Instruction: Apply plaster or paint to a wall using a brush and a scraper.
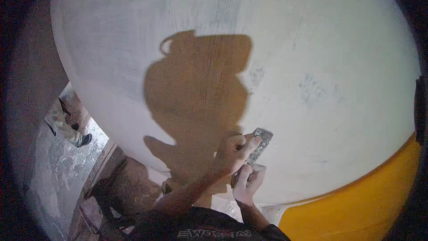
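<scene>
- Surface, pale and broad, is spread behind and above both hands; it is streaked with grey to the upper left of them.
- Shadow, brown and rounded, is cast on it above and to the left of the left hand.
- Orange panel is seen below and to the right of the right hand, bordered by a curved edge.
- Grey floor, patchy and shiny, is shown well to the left of the hands; on it another person's leg is seen, pale-clothed and dark-shod.
- Dark shirt is worn by the person, below both hands.
- Left hand is carried on a forearm slanted up from the lower left; its fingers are curled, and the block is gripped with the thumb laid along its face.
- Right hand is raised just below, its wrist upright, thumb and fingers bent upward near the block's lower end; whether the block is pinched by it cannot be told.
- Block, small, oblong and grey, is mottled with pale specks; it is tilted, its upper end leaned rightward beyond the left thumb.
- Grey smudges are scattered above and to the right of the left hand.
</scene>
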A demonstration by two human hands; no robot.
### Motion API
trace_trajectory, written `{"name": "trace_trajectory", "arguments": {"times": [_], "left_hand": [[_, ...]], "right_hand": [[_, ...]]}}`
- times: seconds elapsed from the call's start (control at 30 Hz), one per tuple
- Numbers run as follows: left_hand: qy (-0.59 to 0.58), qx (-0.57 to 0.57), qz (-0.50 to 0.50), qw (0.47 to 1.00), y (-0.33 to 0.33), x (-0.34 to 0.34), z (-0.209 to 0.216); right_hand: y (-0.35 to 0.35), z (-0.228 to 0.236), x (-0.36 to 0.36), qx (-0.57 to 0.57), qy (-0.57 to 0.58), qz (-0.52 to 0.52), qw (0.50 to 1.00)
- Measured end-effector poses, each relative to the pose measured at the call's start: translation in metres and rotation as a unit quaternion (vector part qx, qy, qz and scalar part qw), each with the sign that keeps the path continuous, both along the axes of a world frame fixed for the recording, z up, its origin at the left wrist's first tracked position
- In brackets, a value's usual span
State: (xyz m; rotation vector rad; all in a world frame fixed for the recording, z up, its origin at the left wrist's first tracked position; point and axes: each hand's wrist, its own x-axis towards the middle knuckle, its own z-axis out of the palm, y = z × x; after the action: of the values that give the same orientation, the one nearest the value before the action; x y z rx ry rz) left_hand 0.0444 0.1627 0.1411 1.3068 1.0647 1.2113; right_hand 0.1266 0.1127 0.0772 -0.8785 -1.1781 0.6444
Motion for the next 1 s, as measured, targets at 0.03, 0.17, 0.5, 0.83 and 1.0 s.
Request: {"name": "trace_trajectory", "arguments": {"times": [0.03, 0.17, 0.5, 0.83, 1.0], "left_hand": [[0.012, -0.004, 0.01, 1.0, -0.001, 0.0, 0.004], [0.165, 0.217, 0.074, 0.959, -0.01, -0.005, -0.011], [0.091, 0.128, 0.055, 0.986, 0.002, -0.004, -0.018], [0.09, 0.136, 0.06, 0.985, 0.002, -0.007, -0.02], [0.074, 0.132, 0.047, 0.987, -0.002, -0.011, -0.003]], "right_hand": [[-0.003, -0.009, 0.001, -0.001, -0.002, -0.001, 1.0], [-0.008, -0.039, 0.007, 0.011, -0.071, -0.061, 0.996], [0.005, -0.039, 0.01, 0.047, -0.133, -0.062, 0.988], [0.0, -0.02, 0.005, 0.006, -0.036, -0.007, 0.999], [-0.001, -0.022, 0.004, 0.015, -0.058, -0.006, 0.998]]}}
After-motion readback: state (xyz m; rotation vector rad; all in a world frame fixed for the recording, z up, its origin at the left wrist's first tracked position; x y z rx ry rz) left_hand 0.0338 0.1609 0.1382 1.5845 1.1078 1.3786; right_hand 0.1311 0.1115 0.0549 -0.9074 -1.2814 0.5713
